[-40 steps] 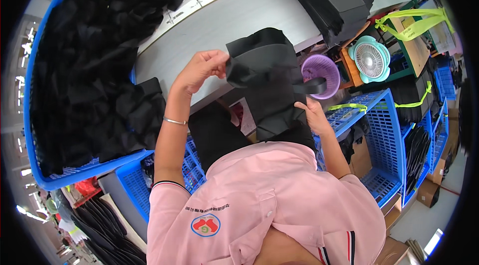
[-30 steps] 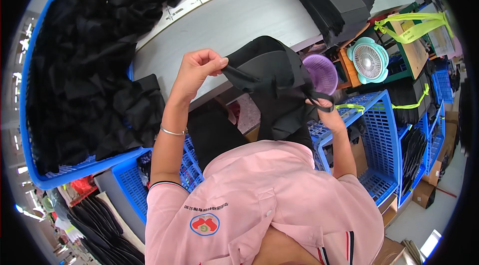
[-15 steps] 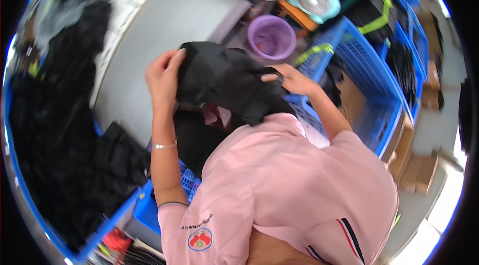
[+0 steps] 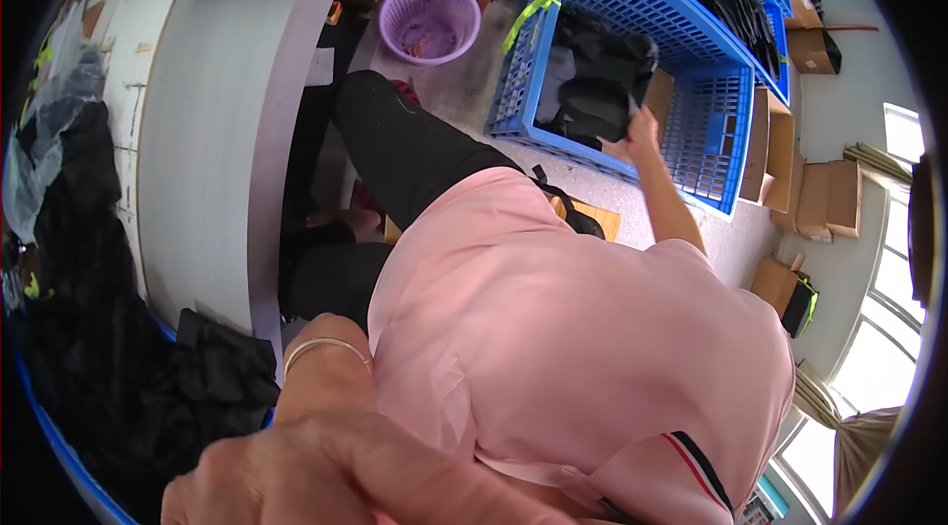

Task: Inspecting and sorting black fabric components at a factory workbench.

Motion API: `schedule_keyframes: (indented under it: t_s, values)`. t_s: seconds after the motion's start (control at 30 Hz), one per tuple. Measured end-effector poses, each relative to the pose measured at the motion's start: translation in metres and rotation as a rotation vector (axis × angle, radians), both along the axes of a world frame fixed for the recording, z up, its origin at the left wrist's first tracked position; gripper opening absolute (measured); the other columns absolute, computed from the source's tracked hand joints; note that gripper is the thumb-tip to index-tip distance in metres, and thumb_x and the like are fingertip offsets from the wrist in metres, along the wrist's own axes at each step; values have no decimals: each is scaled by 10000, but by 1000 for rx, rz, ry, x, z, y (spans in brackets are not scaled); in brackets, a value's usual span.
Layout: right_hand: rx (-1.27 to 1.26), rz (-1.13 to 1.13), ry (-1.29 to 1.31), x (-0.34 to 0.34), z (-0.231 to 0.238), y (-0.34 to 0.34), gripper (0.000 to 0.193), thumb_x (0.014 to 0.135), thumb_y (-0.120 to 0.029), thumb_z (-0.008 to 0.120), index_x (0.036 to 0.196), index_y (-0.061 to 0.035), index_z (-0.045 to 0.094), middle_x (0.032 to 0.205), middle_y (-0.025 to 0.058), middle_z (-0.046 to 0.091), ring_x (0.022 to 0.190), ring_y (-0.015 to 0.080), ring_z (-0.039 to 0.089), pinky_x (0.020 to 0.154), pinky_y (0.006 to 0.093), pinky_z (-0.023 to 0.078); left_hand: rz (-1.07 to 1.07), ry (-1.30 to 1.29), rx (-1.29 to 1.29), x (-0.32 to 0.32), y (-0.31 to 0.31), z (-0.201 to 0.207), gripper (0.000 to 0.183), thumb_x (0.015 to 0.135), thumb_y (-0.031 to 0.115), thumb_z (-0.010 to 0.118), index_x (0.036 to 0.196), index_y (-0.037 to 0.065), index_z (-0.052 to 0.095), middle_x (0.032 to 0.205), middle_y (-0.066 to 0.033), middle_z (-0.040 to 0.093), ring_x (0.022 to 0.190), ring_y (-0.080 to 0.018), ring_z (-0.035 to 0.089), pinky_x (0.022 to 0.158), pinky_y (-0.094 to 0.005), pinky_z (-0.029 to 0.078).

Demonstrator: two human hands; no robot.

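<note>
My right hand (image 4: 637, 138) reaches over the near side of a blue plastic crate (image 4: 620, 160), its fingers closed on the edge of a piece of black fabric (image 4: 592, 108). That piece lies among other black fabric (image 4: 612, 53) in the crate's left part, where the pieces are hard to tell apart. Very near the camera, my left hand (image 4: 316, 466) fills the lower edge of the picture, with a bracelet (image 4: 326, 342) at its wrist. Its fingertips run out of the frame, so whether it holds anything does not show.
A pale grey table (image 4: 212, 130) stands on the left, beside a large heap of black fabric (image 4: 89, 357). A purple basket (image 4: 430, 56) sits on the floor ahead. Cardboard boxes (image 4: 829, 197) line the right side, near curtained windows.
The black fabric moved from between both hands in front of me to the crate on the right, with my right hand. My left hand let go and came up close to the camera.
</note>
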State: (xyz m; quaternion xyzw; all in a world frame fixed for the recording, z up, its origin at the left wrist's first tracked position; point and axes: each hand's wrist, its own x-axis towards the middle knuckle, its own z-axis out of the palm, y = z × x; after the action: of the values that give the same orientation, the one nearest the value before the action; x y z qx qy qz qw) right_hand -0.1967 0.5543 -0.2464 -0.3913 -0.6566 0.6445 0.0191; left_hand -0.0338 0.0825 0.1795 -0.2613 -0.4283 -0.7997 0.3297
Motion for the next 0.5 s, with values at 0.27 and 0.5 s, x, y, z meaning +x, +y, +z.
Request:
schedule_keyframes:
  t_s: [0.27,0.5]
  values:
    - [193,-291,-40,-79,43,148,608,919,-572,605,1134,-4,590,886,85,649,759,226,658,593,393,544,0,109,-136,6,3,1,99,902,56,598,968,18,661,884,-101,621,802,-253,607,749,-379,508]
    - [318,467,-131,-76,-15,16,292,919,-168,666,1161,-6,640,838,79,629,629,147,597,463,293,497,168,176,-296,26,-18,-2,101,854,18,611,943,13,659,852,-104,640,779,-264,623,744,-398,526]
